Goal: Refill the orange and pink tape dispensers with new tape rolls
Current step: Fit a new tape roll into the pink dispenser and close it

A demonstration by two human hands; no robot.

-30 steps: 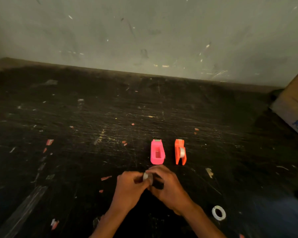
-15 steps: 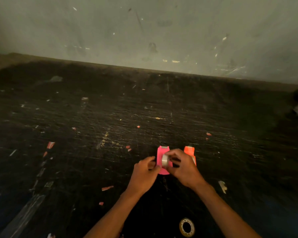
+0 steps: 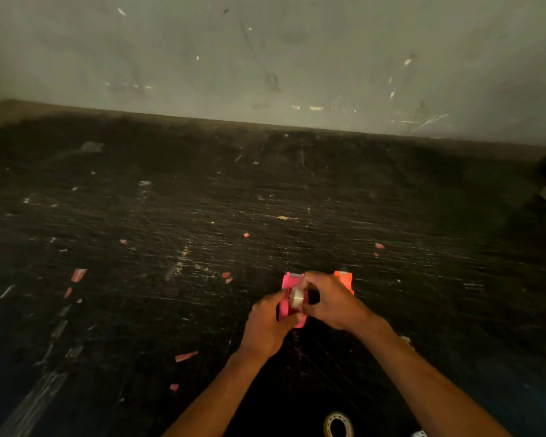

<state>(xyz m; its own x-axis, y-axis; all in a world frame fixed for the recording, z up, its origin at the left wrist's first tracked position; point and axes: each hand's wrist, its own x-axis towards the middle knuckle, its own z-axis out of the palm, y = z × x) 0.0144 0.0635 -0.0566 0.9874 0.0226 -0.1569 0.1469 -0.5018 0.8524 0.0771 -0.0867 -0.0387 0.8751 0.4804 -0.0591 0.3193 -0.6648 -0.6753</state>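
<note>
Scratched black bench (image 3: 171, 216) carries the pink tape dispenser (image 3: 287, 283), steadied by left hand (image 3: 267, 326) fingers while right hand (image 3: 331, 302) fingers pinch the clear tape roll (image 3: 297, 298) over its cavity; seating probably needs squareness, with the orange tape dispenser (image 3: 345, 278) just beyond the right fingers.

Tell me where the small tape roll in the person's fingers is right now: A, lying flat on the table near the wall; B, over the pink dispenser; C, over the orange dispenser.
B: the small tape roll sits pinched between the left hand and right hand, directly over the pink dispenser; the orange dispenser stands apart to its right.
</note>
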